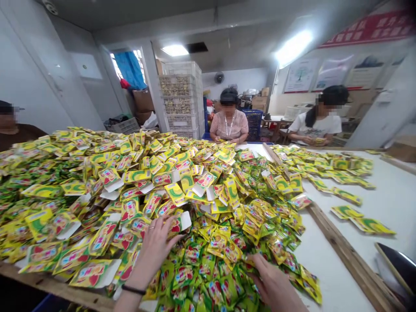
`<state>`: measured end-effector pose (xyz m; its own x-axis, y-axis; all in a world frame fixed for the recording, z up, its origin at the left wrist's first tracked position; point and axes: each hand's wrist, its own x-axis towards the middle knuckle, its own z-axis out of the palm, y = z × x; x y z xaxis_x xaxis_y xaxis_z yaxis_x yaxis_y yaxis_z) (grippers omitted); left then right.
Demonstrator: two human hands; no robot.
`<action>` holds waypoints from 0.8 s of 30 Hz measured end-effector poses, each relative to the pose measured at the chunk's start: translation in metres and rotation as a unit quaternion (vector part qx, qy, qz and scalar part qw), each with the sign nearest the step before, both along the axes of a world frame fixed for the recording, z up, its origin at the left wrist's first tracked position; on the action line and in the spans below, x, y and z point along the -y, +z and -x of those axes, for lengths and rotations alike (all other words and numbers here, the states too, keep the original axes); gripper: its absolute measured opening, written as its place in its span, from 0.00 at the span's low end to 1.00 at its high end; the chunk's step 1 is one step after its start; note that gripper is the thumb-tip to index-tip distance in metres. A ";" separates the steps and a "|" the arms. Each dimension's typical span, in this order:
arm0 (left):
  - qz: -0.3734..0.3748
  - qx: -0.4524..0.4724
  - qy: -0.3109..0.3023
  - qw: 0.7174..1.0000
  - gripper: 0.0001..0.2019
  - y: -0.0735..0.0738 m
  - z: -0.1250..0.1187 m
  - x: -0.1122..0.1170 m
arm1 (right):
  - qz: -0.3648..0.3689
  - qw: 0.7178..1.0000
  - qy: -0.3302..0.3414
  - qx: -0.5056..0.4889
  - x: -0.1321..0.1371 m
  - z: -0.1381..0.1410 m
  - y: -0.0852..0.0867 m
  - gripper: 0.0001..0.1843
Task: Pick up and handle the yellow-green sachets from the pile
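Note:
My left hand [157, 238], with a ring and a dark wristband, is in the pile of small yellow-green cartons. Its thumb and fingers are around a carton [176, 225] printed with watermelon, whose white flap sticks out to the right. Lower right, my right hand [264, 273] is curled with its fingertips among green and yellow sachets [216, 288]. It seems to pinch one, though the fingertips are partly hidden. Between the hands lie loose glossy sachets. Many cartons [108, 177] with open white flaps are heaped beyond and left of my left hand.
A wooden strip [338, 247] divides the white table [325, 216] on the right. More yellow packs [346, 196] lie past it. A dark device [396, 264] sits at the right edge. Two people work across the table; another is at far left. Stacked crates [180, 102] stand behind.

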<state>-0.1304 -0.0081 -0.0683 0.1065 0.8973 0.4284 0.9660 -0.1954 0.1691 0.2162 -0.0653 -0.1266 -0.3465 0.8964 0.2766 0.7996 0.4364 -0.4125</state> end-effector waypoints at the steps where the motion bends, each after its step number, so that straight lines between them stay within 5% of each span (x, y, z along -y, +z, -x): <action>1: 0.016 -0.005 -0.011 1.000 0.22 0.002 0.008 -0.004 | -0.001 1.000 -0.002 0.005 0.000 0.002 -0.003 0.11; 5: 0.060 -0.046 -0.014 0.997 0.26 0.006 0.020 -0.018 | -0.017 1.000 0.020 -0.001 0.002 0.031 0.016 0.10; 9: 0.084 -0.097 0.002 0.992 0.24 0.010 0.013 -0.024 | -0.115 0.985 0.129 0.027 0.002 0.067 0.032 0.08; 15: 0.096 -0.065 -0.049 0.992 0.14 0.016 0.003 -0.021 | -0.173 0.976 0.105 0.083 0.006 0.055 -0.017 0.13; 20: 0.062 0.070 -0.081 0.992 0.12 0.028 -0.010 -0.010 | -0.104 0.993 0.061 0.009 0.023 0.020 -0.035 0.10; 24: 0.073 0.306 -0.097 0.944 0.15 0.039 -0.038 0.005 | -0.037 0.998 0.042 0.002 0.033 0.005 -0.031 0.13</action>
